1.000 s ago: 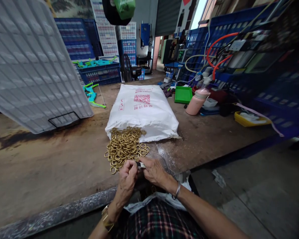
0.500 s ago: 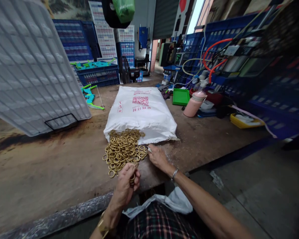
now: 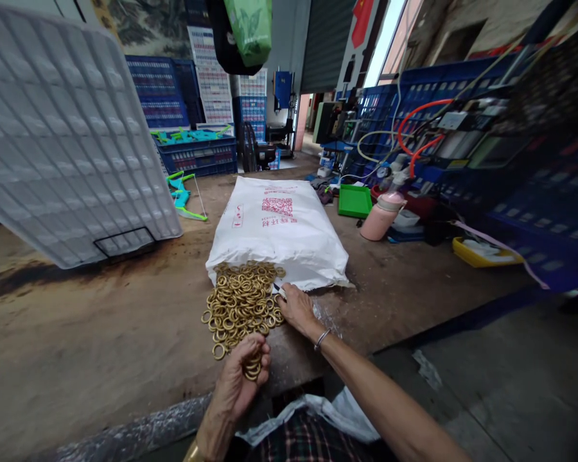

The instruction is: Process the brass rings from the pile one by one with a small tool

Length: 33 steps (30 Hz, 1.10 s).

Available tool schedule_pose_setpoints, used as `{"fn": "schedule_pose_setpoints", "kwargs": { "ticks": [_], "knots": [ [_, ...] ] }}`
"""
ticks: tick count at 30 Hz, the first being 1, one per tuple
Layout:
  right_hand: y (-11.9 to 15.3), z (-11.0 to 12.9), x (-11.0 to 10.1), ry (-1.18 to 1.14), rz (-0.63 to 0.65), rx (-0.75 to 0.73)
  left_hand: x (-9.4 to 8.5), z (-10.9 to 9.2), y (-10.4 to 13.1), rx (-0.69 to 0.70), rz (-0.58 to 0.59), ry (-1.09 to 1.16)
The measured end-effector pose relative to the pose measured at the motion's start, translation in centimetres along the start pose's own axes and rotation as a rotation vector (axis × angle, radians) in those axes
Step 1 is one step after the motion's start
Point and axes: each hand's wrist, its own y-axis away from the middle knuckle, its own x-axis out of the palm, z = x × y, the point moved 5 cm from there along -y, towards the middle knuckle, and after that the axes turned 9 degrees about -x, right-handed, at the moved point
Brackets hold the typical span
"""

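Observation:
A pile of brass-coloured rings (image 3: 236, 298) spills from the mouth of a white woven sack (image 3: 289, 234) with red print, which lies flat on the workbench (image 3: 125, 321). My left hand (image 3: 243, 372), just in front of the pile, is curled round several of the rings, which show between thumb and fingers. At the right edge of the pile, by the sack's mouth, is my right hand (image 3: 296, 308). Its fingers are pinched together, with a small white and dark piece at their tips, too small to name.
A large ribbed translucent bin (image 3: 77, 147) stands at the left. Behind it lies a toy bow (image 3: 185, 199). To the right are a green tray (image 3: 355, 201), a pink bottle (image 3: 381, 218) and a yellow dish (image 3: 484, 253). Blue crates (image 3: 197, 157) stand at the back.
My left hand has turned, so the rings in it show more. My right hand has shifted slightly left along the pile's edge. The view has tilted up a little.

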Motion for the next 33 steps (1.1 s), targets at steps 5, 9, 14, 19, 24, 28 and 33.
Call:
{"fn": "schedule_pose_setpoints", "kwargs": {
  "ticks": [5,9,14,19,24,28,33],
  "knots": [
    [0.1,0.0,-0.1,0.028,0.007,-0.013,-0.3,0.2,-0.5,-0.005,-0.009,0.056],
    [0.2,0.1,-0.1,0.036,0.017,-0.021,-0.2,0.0,-0.5,-0.015,0.017,-0.001],
    [0.5,0.1,-0.6,-0.01,-0.033,-0.092,0.4,-0.3,-0.5,0.023,0.008,-0.078],
    [1.0,0.2,-1.9,-0.322,-0.066,-0.127,0.4,-1.8,-0.5,0.327,-0.225,-0.505],
    [2.7,1.6,-1.8,-0.888,0.133,-0.123,1.6,-3.5,0.1,0.756,-0.284,-0.949],
    [4.8,2.8,-1.1,-1.184,0.362,0.049,2.0,-3.3,0.3,0.82,-0.169,-1.067],
    [6.2,4.1,-1.0,-1.344,0.508,0.129,2.0,-3.0,0.8,0.827,-0.103,-1.067]
  ]
}}
